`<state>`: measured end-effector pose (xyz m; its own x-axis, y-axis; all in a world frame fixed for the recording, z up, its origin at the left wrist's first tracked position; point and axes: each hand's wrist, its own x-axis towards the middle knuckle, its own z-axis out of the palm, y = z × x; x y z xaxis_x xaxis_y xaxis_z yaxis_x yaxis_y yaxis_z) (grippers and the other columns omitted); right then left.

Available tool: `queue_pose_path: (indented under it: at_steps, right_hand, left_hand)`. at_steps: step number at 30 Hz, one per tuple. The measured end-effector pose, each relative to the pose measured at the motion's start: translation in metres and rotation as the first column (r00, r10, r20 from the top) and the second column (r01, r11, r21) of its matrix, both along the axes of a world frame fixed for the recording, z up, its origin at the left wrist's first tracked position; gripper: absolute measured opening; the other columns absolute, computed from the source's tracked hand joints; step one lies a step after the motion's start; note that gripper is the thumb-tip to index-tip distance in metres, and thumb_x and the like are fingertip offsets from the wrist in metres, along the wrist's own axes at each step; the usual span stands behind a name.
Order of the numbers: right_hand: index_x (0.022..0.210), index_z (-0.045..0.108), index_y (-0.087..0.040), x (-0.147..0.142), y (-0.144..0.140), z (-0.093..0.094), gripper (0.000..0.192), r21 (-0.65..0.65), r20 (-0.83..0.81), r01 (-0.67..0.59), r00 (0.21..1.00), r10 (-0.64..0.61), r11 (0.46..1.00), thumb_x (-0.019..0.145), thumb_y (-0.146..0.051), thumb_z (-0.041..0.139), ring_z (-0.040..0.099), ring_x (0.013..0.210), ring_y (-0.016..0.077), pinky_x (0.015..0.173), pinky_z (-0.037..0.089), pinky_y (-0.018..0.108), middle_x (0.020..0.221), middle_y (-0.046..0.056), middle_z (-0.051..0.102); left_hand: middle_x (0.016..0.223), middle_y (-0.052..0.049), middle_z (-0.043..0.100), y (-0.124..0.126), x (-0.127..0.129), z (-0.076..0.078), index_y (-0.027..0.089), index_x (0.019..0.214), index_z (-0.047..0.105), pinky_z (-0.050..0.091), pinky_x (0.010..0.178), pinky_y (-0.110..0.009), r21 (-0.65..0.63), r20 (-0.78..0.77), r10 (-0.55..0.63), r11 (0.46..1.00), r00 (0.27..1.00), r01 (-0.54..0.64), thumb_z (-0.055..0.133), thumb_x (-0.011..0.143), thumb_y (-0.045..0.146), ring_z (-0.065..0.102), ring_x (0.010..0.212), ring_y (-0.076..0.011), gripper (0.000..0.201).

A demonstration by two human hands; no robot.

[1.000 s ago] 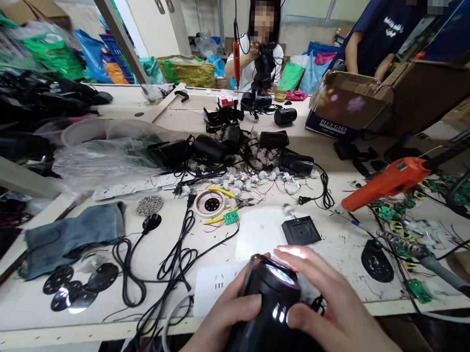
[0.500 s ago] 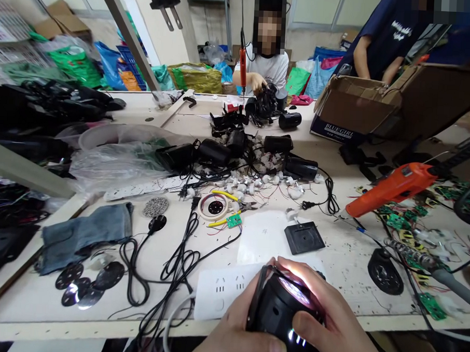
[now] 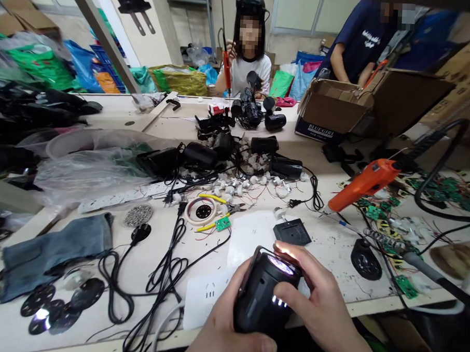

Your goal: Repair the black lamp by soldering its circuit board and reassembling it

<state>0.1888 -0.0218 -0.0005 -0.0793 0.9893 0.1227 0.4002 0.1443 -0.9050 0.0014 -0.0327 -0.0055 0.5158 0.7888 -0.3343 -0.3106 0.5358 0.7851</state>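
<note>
A black cylindrical lamp point(image 3: 258, 296) is held between my two hands at the lower middle, over the table's front edge. Its top face glows with a white-purple light, and small lights shine on its side. My left hand point(image 3: 228, 326) wraps the lamp's left side and bottom, thumb across the front. On the other side, my right hand point(image 3: 317, 291) grips near the lit rim, its thumb on the casing by the small lights. Just beyond them lie a black square plate point(image 3: 293, 232) and a white sheet point(image 3: 248, 233). A white power strip point(image 3: 202, 296) is partly hidden behind my left hand.
An orange electric screwdriver point(image 3: 365, 184) hangs at right above circuit boards point(image 3: 407, 286) and a soldering iron point(image 3: 422, 262). Black cords point(image 3: 168, 277), discs point(image 3: 87, 293) and a denim cloth point(image 3: 56, 251) lie left. A co-worker sits opposite; another stands by a cardboard box point(image 3: 335, 105).
My view has swung right. The lamp is still in both hands, with more of its side showing and my right thumb shifted slightly. The co-worker opposite now has a raised hand at a hanging orange screwdriver.
</note>
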Motion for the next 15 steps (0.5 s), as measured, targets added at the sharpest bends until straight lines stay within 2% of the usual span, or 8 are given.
queue_pose_path:
  at_steps: [5, 8, 15]
  right_hand:
    - [0.126, 0.062, -0.019, 0.0004, 0.0018, 0.0077, 0.051, -0.074, -0.026, -0.089, 0.996, 0.087, 0.993, 0.084, -0.047, 0.067, 0.06, 0.113, 0.0274, 0.096, 0.051, 0.038, 0.122, 0.011, 0.065]
    - [0.127, 0.061, -0.02, 0.002, -0.0007, 0.0069, 0.051, -0.122, -0.045, -0.116, 0.993, 0.111, 0.986, 0.085, -0.049, 0.065, 0.06, 0.114, 0.0268, 0.097, 0.05, 0.038, 0.122, 0.01, 0.065]
    - [0.121, 0.064, -0.02, 0.0055, -0.0041, 0.0039, 0.041, -0.093, -0.068, -0.043, 0.997, 0.037, 0.995, 0.085, -0.041, 0.064, 0.064, 0.106, 0.0251, 0.09, 0.053, 0.033, 0.116, 0.009, 0.068]
  left_hand:
    - [0.133, -0.007, 0.058, -0.0009, -0.0055, 0.0023, 0.026, 0.139, 0.043, 0.041, 0.102, -0.037, 0.011, -0.013, 0.003, 1.0, 1.0, -0.003, 0.086, 0.055, 0.024, 0.055, 0.12, -0.0308, 0.094]
    - [0.131, -0.008, 0.059, -0.0017, -0.0058, 0.0043, 0.026, 0.14, 0.043, 0.041, 0.1, -0.038, 0.011, -0.023, -0.014, 1.0, 1.0, 0.014, 0.087, 0.056, 0.027, 0.057, 0.117, -0.031, 0.094]
    - [0.13, -0.009, 0.06, -0.0017, -0.0044, 0.0022, 0.023, 0.139, 0.043, 0.042, 0.098, -0.038, -0.006, -0.046, -0.007, 1.0, 0.999, 0.007, 0.089, 0.055, 0.03, 0.057, 0.117, -0.0333, 0.096]
